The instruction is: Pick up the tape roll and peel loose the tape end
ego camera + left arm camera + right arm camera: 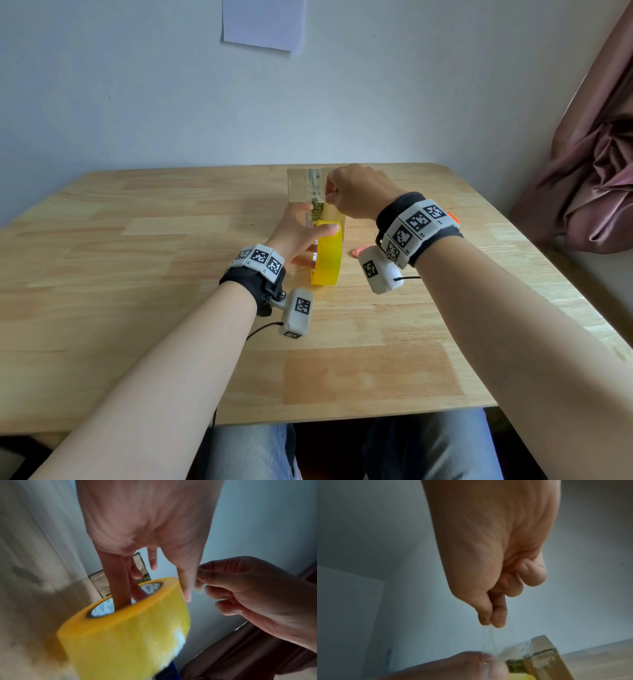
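Left hand (297,229) fingers hooked through yellow tape roll (327,254); right hand (356,192) pinching clear tape end (489,639) at twelve o'clock. Keep strip taut over cardboard box (303,186).

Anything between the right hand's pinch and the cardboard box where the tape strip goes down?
Nothing visible. The right hand pinches the clear tape strip just above the cardboard box, with only open air between them. The left hand holds the yellow tape roll on the near side, out of that path.

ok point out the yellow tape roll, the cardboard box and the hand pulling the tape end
yellow tape roll (327,255), head view, outer band
cardboard box (301,185), head view, top face
right hand (356,192), head view, back of hand
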